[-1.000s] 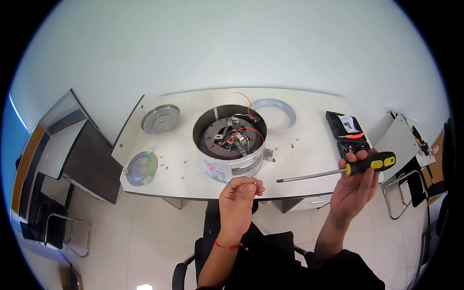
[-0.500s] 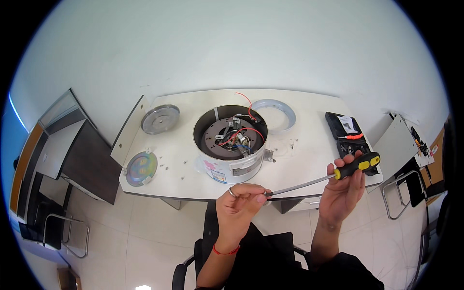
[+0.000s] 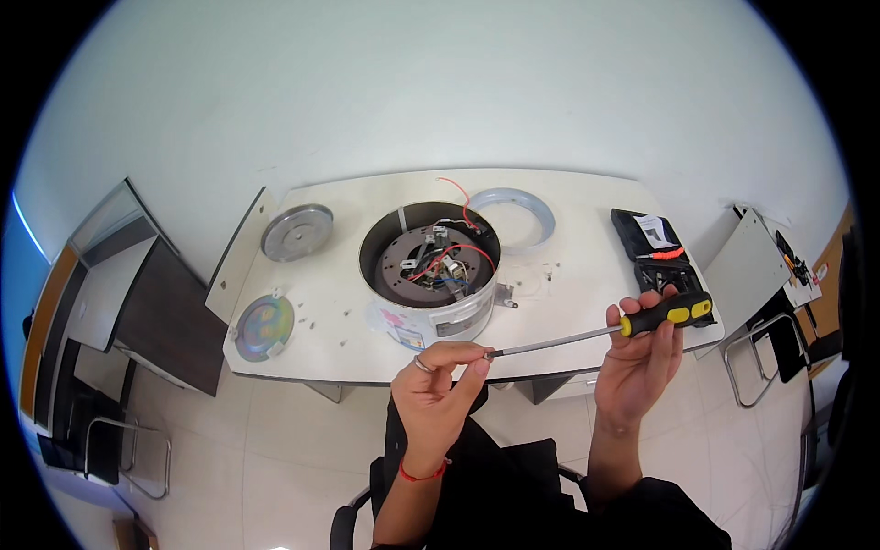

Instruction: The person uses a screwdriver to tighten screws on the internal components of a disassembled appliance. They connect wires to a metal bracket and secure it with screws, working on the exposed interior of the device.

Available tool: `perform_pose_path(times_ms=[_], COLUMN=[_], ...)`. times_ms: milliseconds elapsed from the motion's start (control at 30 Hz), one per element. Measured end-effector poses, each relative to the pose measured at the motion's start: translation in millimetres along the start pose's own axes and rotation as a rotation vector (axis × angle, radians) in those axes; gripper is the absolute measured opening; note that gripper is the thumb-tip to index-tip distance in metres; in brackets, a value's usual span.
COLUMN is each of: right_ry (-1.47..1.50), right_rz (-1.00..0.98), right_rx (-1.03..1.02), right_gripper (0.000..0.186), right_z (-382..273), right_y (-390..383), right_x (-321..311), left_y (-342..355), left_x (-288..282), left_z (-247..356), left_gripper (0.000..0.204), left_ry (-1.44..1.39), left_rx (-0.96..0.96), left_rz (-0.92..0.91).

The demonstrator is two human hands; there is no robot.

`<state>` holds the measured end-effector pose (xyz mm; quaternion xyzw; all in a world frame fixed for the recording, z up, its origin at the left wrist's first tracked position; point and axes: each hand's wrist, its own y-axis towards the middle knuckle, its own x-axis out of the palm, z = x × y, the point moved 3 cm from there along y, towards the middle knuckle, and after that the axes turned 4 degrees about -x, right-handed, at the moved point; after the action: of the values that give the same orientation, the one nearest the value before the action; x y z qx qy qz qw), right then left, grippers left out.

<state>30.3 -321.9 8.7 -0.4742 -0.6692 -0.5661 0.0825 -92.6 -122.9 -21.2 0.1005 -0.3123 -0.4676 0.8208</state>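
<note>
My right hand (image 3: 639, 362) is closed around the black and yellow handle of a screwdriver (image 3: 561, 341), whose shaft points left and slightly down. At the shaft's tip, my left hand (image 3: 434, 394) pinches thumb and forefinger together. A tiny shiny bit shows there, too small to name. Both hands are raised over the table's front edge. Behind them stands a round white appliance body (image 3: 422, 321), open at the top. Inside it lie a brown-grey disc (image 3: 396, 259), metal brackets and several wires; a red wire (image 3: 466, 203) sticks up past the rim.
A white table (image 3: 568, 266) carries a grey metal lid (image 3: 298, 233), a clear round plate (image 3: 265, 328), a pale ring (image 3: 546, 220) and several small loose parts (image 3: 345, 343). On the right lies an open black tool case (image 3: 632, 240). Chairs (image 3: 761, 362) stand on both sides.
Both hands and the screwdriver have shifted slightly left. The screwdriver's handle is a little lower, so its shaft is tilted less. The whole view has shifted slightly too.
</note>
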Motion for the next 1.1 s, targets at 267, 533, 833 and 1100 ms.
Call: perform_pose_path(times_ms=[267, 533, 833, 1100], right_ry=[0.012, -0.031, -0.009, -0.036], right_rz=[-0.133, 0.028, 0.173, 0.254], right_rx=[-0.072, 0.038, 0.103, 0.061], right_gripper=[0.047, 0.037, 0.031, 0.028], right_z=[0.0, 15.8, 35.2, 49.5], right_y=[-2.3, -1.1, -13.0, 18.4], right_x=[3.0, -2.7, -12.0, -8.6], left_y=[8.2, 25.1, 37.5, 77.0], left_x=[-9.3, -18.0, -24.0, -44.8], left_z=[0.7, -3.3, -12.3, 21.9], left_gripper=[0.017, 0.017, 0.028, 0.041], left_ry=[0.060, 0.161, 0.126, 0.457], left_rx=[-0.048, -0.076, -0.098, 0.111], left_rz=[-0.065, -0.105, -0.172, -0.015])
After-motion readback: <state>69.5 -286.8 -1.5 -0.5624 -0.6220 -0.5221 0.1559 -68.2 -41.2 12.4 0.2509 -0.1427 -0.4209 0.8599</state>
